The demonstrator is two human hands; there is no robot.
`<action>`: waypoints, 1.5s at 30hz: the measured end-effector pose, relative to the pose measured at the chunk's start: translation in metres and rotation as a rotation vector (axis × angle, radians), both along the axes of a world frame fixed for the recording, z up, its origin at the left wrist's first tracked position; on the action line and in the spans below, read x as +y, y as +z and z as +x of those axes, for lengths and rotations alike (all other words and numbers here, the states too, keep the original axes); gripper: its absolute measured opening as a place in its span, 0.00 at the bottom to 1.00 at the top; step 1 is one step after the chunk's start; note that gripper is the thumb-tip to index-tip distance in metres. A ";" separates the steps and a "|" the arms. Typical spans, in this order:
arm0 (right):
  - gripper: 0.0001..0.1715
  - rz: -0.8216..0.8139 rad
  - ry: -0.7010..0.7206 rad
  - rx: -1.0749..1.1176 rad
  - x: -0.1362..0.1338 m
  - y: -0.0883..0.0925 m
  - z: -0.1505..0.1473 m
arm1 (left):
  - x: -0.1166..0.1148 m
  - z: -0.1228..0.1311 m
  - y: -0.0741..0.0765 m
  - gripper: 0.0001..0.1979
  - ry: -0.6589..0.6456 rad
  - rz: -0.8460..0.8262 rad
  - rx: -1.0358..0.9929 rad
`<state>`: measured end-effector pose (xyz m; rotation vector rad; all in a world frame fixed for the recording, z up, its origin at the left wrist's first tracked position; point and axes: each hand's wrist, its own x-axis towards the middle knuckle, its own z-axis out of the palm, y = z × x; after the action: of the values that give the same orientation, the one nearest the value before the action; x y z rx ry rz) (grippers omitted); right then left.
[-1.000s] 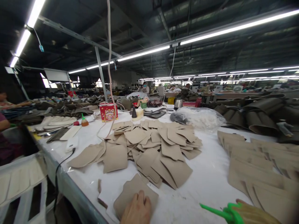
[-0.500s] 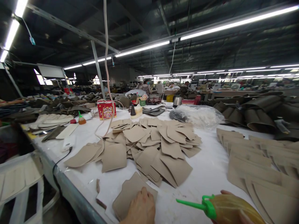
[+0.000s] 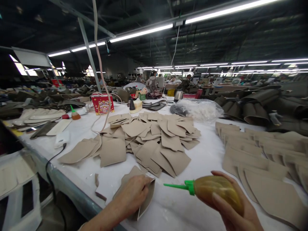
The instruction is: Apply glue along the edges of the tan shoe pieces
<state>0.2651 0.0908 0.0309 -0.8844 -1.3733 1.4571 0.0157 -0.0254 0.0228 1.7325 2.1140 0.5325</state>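
At the near edge of the table, my left hand (image 3: 134, 192) pinches a beige piece (image 3: 149, 196), whose right side is lifted and shows a pale edge. Another part of beige material shows flat behind that hand. My right hand (image 3: 237, 203) is wrapped round a glue bottle (image 3: 214, 190) of amber liquid, held sideways over the table. Its green nozzle points left, toward the beige piece, and does not touch it. Just beyond lies a loose heap of beige pieces (image 3: 144, 138).
Overlapping rows of beige pieces (image 3: 271, 192) cover the right side. Farther back are a red box (image 3: 102, 104), a clear plastic bag (image 3: 202, 110) and a small glue bottle (image 3: 75, 115). A cord hangs down at left centre. A white stool (image 3: 19, 192) stands at the lower left.
My left hand has gone from resting on the flat beige piece to gripping it and lifting its right side. The bottle in my right hand has moved left and up. The view has shifted.
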 end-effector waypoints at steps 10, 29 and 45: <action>0.28 0.494 0.049 -0.302 -0.017 -0.001 -0.037 | -0.001 0.004 -0.001 0.20 -0.002 -0.014 0.003; 0.23 0.797 0.150 -0.408 -0.014 -0.004 -0.048 | -0.003 0.004 -0.008 0.14 0.012 -0.005 0.050; 0.24 0.577 0.231 -0.390 -0.007 -0.009 -0.043 | -0.002 0.005 -0.006 0.18 0.005 -0.028 0.032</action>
<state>0.2221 0.0835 0.0217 -0.6604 -2.1050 0.9771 0.0203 -0.0275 0.0173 1.7325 2.1378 0.4769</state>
